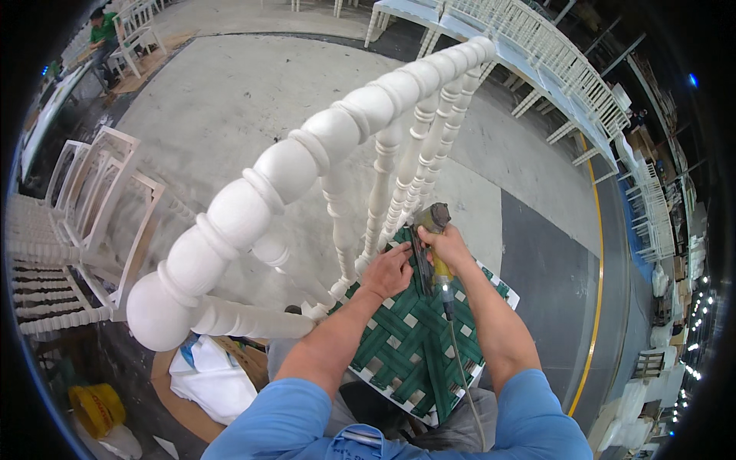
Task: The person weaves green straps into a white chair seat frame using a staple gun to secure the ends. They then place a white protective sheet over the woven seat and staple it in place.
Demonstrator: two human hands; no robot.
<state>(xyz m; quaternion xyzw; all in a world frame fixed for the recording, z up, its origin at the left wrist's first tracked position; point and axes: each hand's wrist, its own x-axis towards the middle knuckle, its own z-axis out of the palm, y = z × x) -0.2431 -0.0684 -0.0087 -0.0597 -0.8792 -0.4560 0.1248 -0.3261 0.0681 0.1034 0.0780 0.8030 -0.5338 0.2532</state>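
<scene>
White turned rail [264, 180]: nearest the viewer; presumably stiff, gripped best at its grooves.
Left hand [389, 272]: fingers partly curled beside the stapler-like tool [435, 218]; any pinch cannot be told.
Green woven seat [410, 330]: beneath both hands; probably pliable, springy.
Tool: at the seat's far part; likely weighty, best held by its body.
Right hand [447, 249]: wrapped around the tool.

**Open on the right, crowded on the left!**

There's your lane: room over the grey floor [548, 245], right of the woven seat [383, 343], for your right hand [448, 247]! Left is tight: thick white rail [285, 169] and turned spindles [381, 178] wall in your left hand [388, 273], only narrow gaps between spindles. The tool [434, 218] plugs the middle, its cord [458, 354] trailing down over the seat!
</scene>
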